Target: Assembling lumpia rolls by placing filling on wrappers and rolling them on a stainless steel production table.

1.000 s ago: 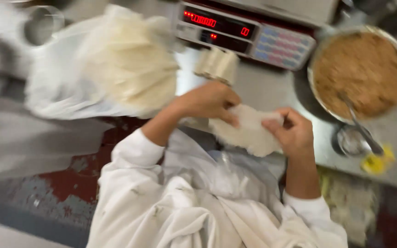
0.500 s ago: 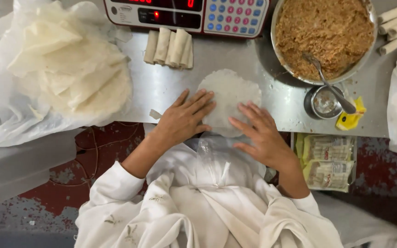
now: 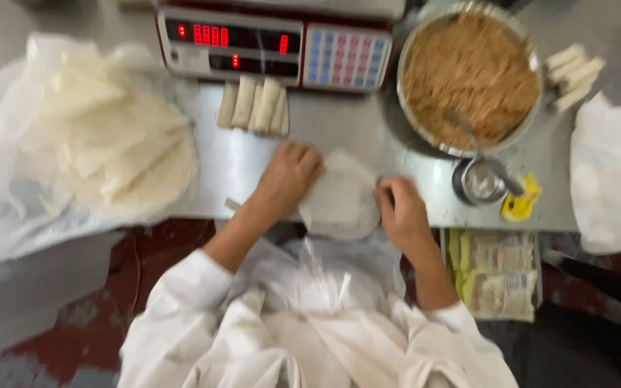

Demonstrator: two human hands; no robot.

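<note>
head view: thin round white wrapper sheet (image 3: 341,201) lies flat at the steel counter (image 3: 339,126) front edge; left hand (image 3: 289,176) and right hand (image 3: 399,210) press its sides, fingers spread. four rolled white wraps (image 3: 253,106) sit behind.

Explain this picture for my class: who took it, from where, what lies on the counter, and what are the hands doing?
A camera worn on a person's head looks straight down, so you see their own white sleeves and bare hands. The left hand and right hand both press on a thin round wrapper at the edge of a steel counter. Left of it lies a stack of wrappers on plastic. Behind are finished rolls, a scale, a filling bowl and a small cup. The picture is blurred.
</note>
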